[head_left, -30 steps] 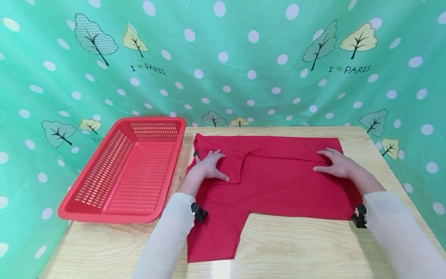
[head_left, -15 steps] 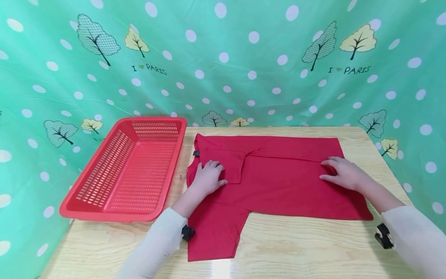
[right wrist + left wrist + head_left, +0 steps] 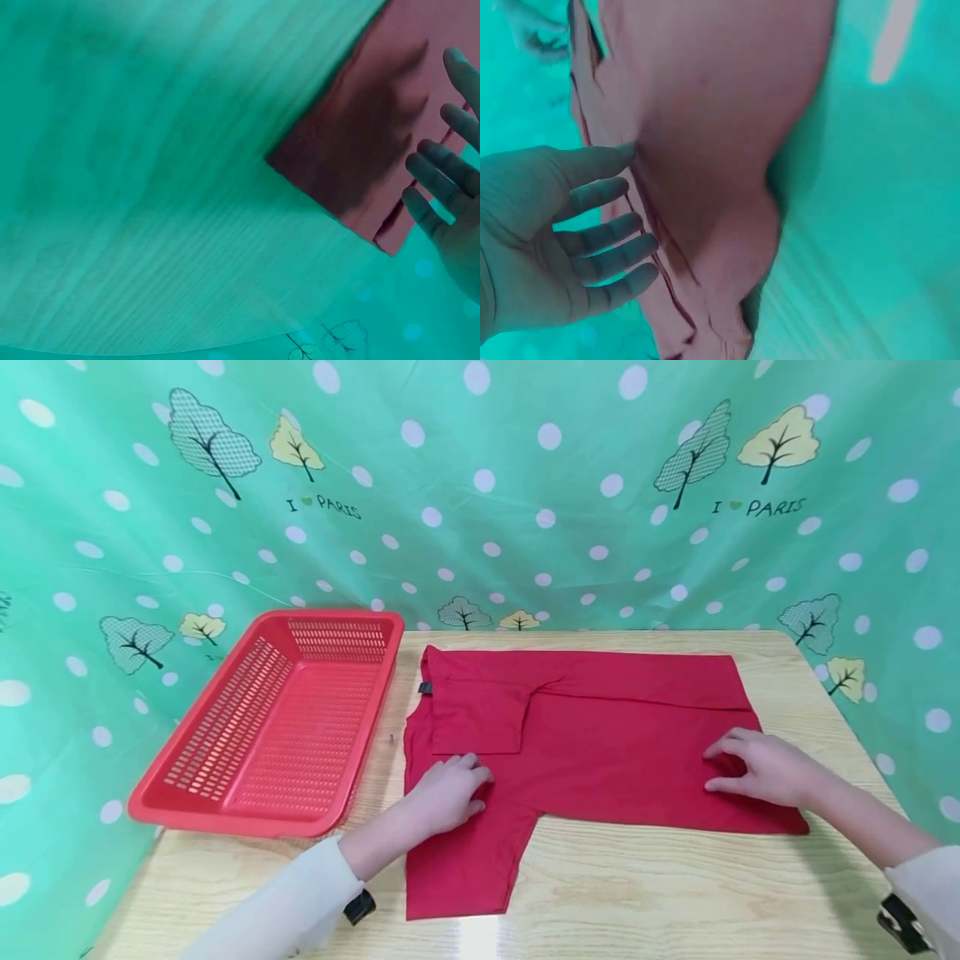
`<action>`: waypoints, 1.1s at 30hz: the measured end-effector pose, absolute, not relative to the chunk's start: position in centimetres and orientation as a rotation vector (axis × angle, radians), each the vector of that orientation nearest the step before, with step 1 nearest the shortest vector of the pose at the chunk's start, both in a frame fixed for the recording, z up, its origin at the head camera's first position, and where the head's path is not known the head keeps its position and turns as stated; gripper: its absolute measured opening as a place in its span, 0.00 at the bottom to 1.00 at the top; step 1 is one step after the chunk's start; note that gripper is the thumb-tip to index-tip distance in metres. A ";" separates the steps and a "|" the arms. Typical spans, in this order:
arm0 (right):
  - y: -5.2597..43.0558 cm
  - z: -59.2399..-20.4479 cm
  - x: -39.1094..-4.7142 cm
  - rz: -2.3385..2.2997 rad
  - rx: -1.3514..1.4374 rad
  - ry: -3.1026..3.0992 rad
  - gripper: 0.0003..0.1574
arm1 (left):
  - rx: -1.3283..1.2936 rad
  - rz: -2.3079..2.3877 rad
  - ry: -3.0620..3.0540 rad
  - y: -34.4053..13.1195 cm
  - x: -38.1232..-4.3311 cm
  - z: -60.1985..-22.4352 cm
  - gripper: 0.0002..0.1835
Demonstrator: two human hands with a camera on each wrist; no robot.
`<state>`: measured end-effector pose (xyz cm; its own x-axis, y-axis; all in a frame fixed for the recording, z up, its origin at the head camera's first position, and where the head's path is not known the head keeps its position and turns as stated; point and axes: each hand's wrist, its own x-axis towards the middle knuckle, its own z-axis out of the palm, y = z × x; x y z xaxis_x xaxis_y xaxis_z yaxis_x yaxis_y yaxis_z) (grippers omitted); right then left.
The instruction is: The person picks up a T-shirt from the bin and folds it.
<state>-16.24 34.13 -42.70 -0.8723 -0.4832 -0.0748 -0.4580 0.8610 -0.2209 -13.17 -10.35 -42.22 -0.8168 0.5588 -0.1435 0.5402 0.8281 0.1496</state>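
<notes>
A red T-shirt [image 3: 615,752] lies flat on the wooden table, its neck with a dark tag toward the left. Its far side is folded inward, and the far sleeve [image 3: 480,718] rests on top of the body. The near sleeve [image 3: 461,877] sticks out toward me. Over the base of that sleeve hovers my left hand [image 3: 448,795], fingers loosely bent; the left wrist view shows nothing in its grasp. My right hand [image 3: 765,768] is above the hem end with fingers spread, casting a shadow on the cloth in the right wrist view.
A red plastic basket [image 3: 300,743] with slotted walls stands left of the shirt. Behind the table [image 3: 637,885] hangs a green dotted curtain [image 3: 517,468] printed with trees. Wood shows in front of the shirt and at its right.
Both hands have drawn toward me, from the folded far part to the near half of the shirt. The right hand has also shifted slightly right. The shirt's folds look the same.
</notes>
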 end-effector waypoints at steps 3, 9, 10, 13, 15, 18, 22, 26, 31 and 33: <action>34.1 -42.9 -15.4 -0.273 -0.746 2.881 0.30 | 0.918 0.135 2.798 -10.7 -12.2 -42.4 0.18; 34.8 -43.3 -14.2 -0.252 -0.759 2.872 0.28 | 1.010 0.267 2.761 -12.8 -11.0 -43.4 0.18; 35.0 -43.2 -14.1 -0.256 -0.751 2.862 0.28 | 1.036 0.299 2.746 -13.3 -10.9 -43.6 0.17; 35.4 -43.1 -13.7 -0.272 -0.711 2.818 0.28 | 1.134 0.392 2.677 -14.5 -10.3 -44.1 0.14; 35.5 -43.0 -13.5 -0.292 -0.696 2.784 0.27 | 1.175 0.437 2.623 -15.2 -9.9 -44.2 0.16; 35.6 -43.0 -13.2 -0.305 -0.695 2.753 0.28 | 1.225 0.437 2.561 -16.0 -9.3 -44.0 0.26; 35.6 -43.0 -13.0 -0.286 -0.697 2.740 0.30 | 1.282 0.332 2.526 -16.5 -8.7 -43.7 0.37; 35.5 -42.9 -12.8 -0.269 -0.684 2.730 0.30 | 1.344 0.247 2.541 -16.5 -8.4 -43.6 0.39; 35.5 -42.9 -12.8 -0.268 -0.670 2.720 0.29 | 1.382 0.229 2.572 -16.5 -8.3 -43.6 0.34; 35.5 -42.9 -12.7 -0.266 -0.678 2.720 0.29 | 1.395 0.240 2.587 -16.5 -8.3 -43.7 0.27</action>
